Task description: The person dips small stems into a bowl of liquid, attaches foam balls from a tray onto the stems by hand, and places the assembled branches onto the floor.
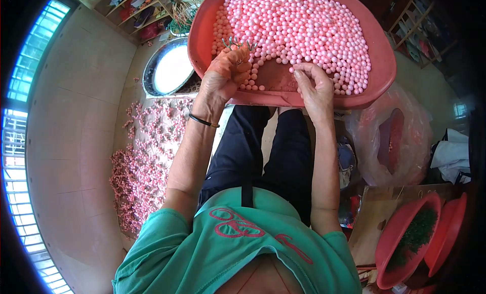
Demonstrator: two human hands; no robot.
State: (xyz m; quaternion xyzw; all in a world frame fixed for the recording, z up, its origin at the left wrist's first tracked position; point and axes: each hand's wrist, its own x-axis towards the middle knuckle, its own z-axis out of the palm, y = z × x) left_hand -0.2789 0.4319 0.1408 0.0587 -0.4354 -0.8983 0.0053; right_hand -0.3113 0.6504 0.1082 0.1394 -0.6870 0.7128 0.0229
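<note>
A pink-red plastic tub (382, 66) in front of me is heaped with pink round beads (298, 25), and its near floor is partly bare. Over the tub's left side, my left hand (226, 72) is closed around a small bunch of green stems (239, 42), whose curved tips stick up above the fingers. Orange colouring or covering shows on those fingers. My right hand (316, 89) is at the near side of the tub, thumb and forefinger pinched on a pink bead (292, 69). Its other fingers are curled and partly hidden.
A dark-rimmed basin of white material (173, 68) stands left of the tub. Many pink beaded sprigs (144, 177) cover the floor below it. To the right are a clear plastic bag (412, 147), a cardboard box (367, 228) and red basins (389, 273), one holding green stems.
</note>
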